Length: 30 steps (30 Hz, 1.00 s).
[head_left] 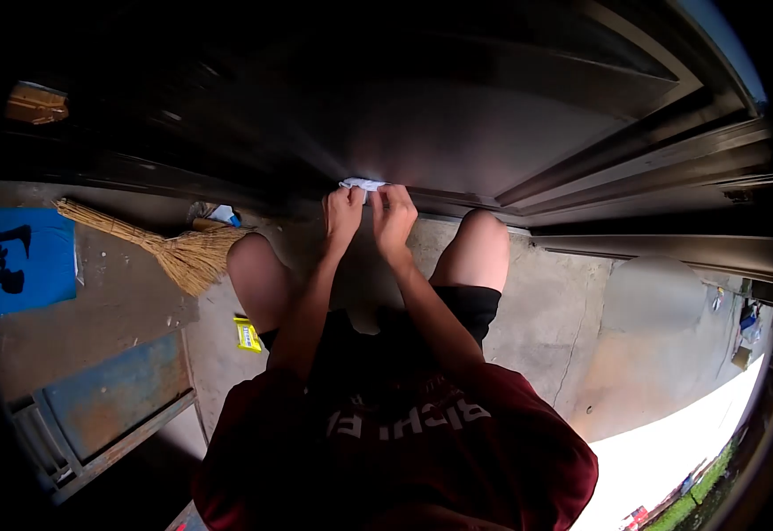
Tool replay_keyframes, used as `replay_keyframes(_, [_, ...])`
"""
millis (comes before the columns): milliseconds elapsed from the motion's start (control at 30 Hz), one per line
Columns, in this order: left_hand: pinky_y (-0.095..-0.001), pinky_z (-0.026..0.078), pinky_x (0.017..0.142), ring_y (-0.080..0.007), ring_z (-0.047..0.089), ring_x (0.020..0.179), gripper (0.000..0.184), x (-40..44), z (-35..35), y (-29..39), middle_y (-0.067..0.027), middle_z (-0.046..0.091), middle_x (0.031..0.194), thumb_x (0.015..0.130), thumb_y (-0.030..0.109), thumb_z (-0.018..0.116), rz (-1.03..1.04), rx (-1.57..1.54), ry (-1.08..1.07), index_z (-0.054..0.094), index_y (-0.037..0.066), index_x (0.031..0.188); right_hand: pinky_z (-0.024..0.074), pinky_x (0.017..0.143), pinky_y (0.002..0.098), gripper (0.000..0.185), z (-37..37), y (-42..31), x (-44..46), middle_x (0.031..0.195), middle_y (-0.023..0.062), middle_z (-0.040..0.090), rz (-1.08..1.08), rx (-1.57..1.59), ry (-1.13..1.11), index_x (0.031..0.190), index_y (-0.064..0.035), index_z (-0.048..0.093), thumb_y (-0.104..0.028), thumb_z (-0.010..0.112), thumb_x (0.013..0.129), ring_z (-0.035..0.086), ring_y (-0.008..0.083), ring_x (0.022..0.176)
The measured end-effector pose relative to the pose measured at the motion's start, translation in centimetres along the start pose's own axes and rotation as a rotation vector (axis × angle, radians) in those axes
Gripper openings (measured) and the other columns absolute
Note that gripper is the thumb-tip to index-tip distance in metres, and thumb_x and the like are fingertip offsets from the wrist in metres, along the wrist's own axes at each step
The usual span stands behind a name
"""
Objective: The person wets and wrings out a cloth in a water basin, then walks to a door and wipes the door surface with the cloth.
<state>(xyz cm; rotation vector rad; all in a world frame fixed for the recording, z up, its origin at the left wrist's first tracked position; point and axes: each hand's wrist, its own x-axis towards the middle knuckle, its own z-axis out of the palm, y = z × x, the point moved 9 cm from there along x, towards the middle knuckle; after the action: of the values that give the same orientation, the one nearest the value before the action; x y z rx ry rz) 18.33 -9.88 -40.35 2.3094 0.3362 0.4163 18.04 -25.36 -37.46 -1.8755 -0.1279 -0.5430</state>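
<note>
A small white cloth or wipe (363, 185) is pinched between my two hands, against the lower part of a dark, glossy panelled door (440, 133). My left hand (342, 212) has its fingers closed on the left part of the cloth. Close beside it, my right hand (394, 213) grips the right part with bent fingers. Both hands are in front of my bent knees, low on the door. Part of the cloth is hidden behind my fingers.
A straw broom (174, 252) lies on the left, near a blue sheet with black marks (28, 261). A yellow packet (247, 334) rests on the concrete floor (541, 310) beside my left knee. The door frame (652, 243) stands at the right, with sunlit ground (661, 465) beyond.
</note>
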Motion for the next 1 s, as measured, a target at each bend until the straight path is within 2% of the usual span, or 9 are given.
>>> replay_keyframes(67, [-0.0437, 0.041, 0.048, -0.0380, 0.059, 0.052, 0.033, 0.6, -1.7, -1.3, -0.0270, 0.052, 0.060, 0.083, 0.019, 0.054, 0.021, 0.035, -0.063, 0.057, -0.008, 0.063, 0.0451, 0.062, 0.0394, 0.008, 2.2, -0.9, -0.7, 0.078, 0.0151, 0.057, 0.008, 0.026, 0.021, 0.080, 0.0010, 0.059, 0.002, 0.066, 0.076, 0.056, 0.0349, 0.069])
replay_keyframes(200, [-0.0460, 0.042, 0.050, -0.0409, 0.058, 0.053, 0.039, 0.5, -1.1, -2.2, -0.0277, 0.051, 0.060, 0.085, 0.023, 0.049, 0.035, 0.083, -0.015, 0.058, -0.008, 0.062, 0.0460, 0.060, 0.0385, 0.008, 2.4, -0.3, -0.8, 0.080, 0.0152, 0.059, 0.048, 0.073, 0.006, 0.084, 0.0020, 0.061, 0.001, 0.066, 0.078, 0.058, 0.0345, 0.068])
replay_keyframes(267, [-0.0507, 0.046, 0.058, -0.0446, 0.059, 0.062, 0.040, 0.5, -0.7, -0.7, -0.0278, 0.055, 0.066, 0.084, 0.025, 0.048, 0.004, 0.087, -0.108, 0.060, -0.007, 0.064, 0.0462, 0.060, 0.0375, 0.010, 1.3, -0.5, -0.8, 0.080, 0.0153, 0.058, 0.060, 0.112, 0.027, 0.086, 0.0013, 0.061, 0.001, 0.067, 0.079, 0.057, 0.0332, 0.068])
replay_keyframes(467, [-0.0499, 0.046, 0.058, -0.0452, 0.057, 0.063, 0.035, -1.3, 6.9, 7.5, -0.0278, 0.054, 0.065, 0.084, 0.022, 0.051, 0.203, -0.078, -0.332, 0.061, -0.007, 0.067, 0.0462, 0.065, 0.0353, 0.010, -8.4, 2.3, 0.3, 0.079, 0.0140, 0.058, 0.082, -0.071, 0.285, 0.085, 0.0030, 0.058, 0.002, 0.065, 0.078, 0.059, 0.0279, 0.069])
replay_keyframes(633, [-0.0464, 0.043, 0.051, -0.0439, 0.058, 0.061, 0.038, -4.3, 14.2, 15.9, -0.0288, 0.051, 0.064, 0.086, 0.021, 0.051, 0.211, -0.249, -0.474, 0.057, -0.009, 0.064, 0.0457, 0.069, 0.0375, 0.010, -16.9, 6.1, 1.0, 0.083, 0.0149, 0.058, 0.193, -0.248, 0.468, 0.088, 0.0024, 0.057, 0.000, 0.061, 0.079, 0.058, 0.0307, 0.076])
replay_keyframes(800, [-0.0498, 0.047, 0.059, -0.0451, 0.059, 0.068, 0.035, -4.7, 14.1, 15.2, -0.0286, 0.056, 0.069, 0.088, 0.022, 0.051, 0.235, -0.202, -0.471, 0.062, -0.007, 0.072, 0.0464, 0.070, 0.0379, 0.010, -17.0, 6.3, 0.9, 0.082, 0.0156, 0.059, 0.211, -0.210, 0.454, 0.089, 0.0021, 0.058, -0.001, 0.061, 0.080, 0.059, 0.0314, 0.076])
replay_keyframes(867, [-0.0497, 0.047, 0.059, -0.0448, 0.059, 0.069, 0.034, -4.2, 12.3, 14.4, -0.0286, 0.056, 0.070, 0.088, 0.021, 0.051, 0.234, -0.212, -0.409, 0.062, -0.007, 0.073, 0.0477, 0.062, 0.0342, 0.009, -15.8, 6.4, 1.3, 0.077, 0.0142, 0.060, 0.146, -0.260, 0.424, 0.086, 0.0023, 0.059, 0.000, 0.064, 0.079, 0.060, 0.0255, 0.065])
replay_keyframes(933, [-0.0495, 0.046, 0.059, -0.0448, 0.059, 0.068, 0.034, -3.8, 10.4, 12.6, -0.0288, 0.056, 0.070, 0.088, 0.020, 0.052, 0.200, -0.188, -0.355, 0.060, -0.008, 0.071, 0.0471, 0.060, 0.0336, 0.010, -14.0, 5.8, 1.2, 0.076, 0.0147, 0.059, 0.138, -0.206, 0.399, 0.086, 0.0027, 0.058, 0.002, 0.065, 0.078, 0.059, 0.0260, 0.063])
replay_keyframes(1000, [-0.0492, 0.046, 0.059, -0.0452, 0.059, 0.068, 0.034, -2.9, 8.2, 8.6, -0.0291, 0.056, 0.069, 0.087, 0.021, 0.052, 0.068, -0.150, -0.274, 0.060, -0.008, 0.071, 0.0466, 0.059, 0.0336, 0.011, -10.3, 3.1, 1.7, 0.076, 0.0150, 0.057, -0.012, -0.144, 0.174, 0.084, 0.0031, 0.058, 0.004, 0.065, 0.076, 0.059, 0.0276, 0.063])
